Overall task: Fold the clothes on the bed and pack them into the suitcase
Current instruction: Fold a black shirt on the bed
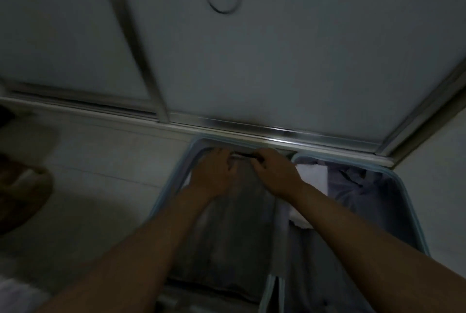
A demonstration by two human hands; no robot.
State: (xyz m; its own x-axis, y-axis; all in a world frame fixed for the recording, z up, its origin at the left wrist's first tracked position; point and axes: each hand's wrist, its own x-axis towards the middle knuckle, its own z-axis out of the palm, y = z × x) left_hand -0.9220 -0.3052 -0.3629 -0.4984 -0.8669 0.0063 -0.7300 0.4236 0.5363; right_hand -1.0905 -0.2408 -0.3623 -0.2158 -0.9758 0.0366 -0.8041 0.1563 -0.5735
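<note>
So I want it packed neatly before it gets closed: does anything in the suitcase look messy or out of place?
Yes, the clothes in the right half of the suitcase look rumpled, not flat, and a white piece seems to spill toward the middle edge. The left half's grey cover lies smooth. The picture is dim and blurred.

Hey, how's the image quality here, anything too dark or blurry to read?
Head view: dim overall; motion blur smears the cables up top; glare streaks the metal door track; left hand and right hand at the suitcase rim are soft, their grip unclear.
</note>
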